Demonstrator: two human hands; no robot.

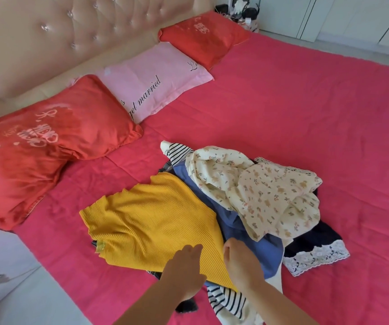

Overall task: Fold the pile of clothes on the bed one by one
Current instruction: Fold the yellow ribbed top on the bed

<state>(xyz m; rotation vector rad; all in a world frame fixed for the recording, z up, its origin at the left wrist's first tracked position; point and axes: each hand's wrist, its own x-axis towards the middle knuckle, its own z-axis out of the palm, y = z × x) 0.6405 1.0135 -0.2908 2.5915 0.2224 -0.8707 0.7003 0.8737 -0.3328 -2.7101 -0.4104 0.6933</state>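
A pile of clothes lies on the pink bed sheet [282,109]. On top to the left is a yellow ribbed knit garment [151,219]. A cream floral garment [259,195] sits at the right, over a blue garment [254,245]. A black piece with white lace trim [315,252] sticks out at the right, and a black-and-white striped garment [226,299] shows at the near edge. My left hand [184,270] rests on the yellow garment's near edge with fingers extended. My right hand [240,261] is over the yellow garment's right edge with fingers curled under; whether it holds fabric is hidden.
Two red pillows [48,141] [202,36] and a pink pillow [151,78] line the tufted beige headboard [48,31]. A white bedside unit [5,266] stands at the near left. White wardrobe doors [353,17] are beyond the bed.
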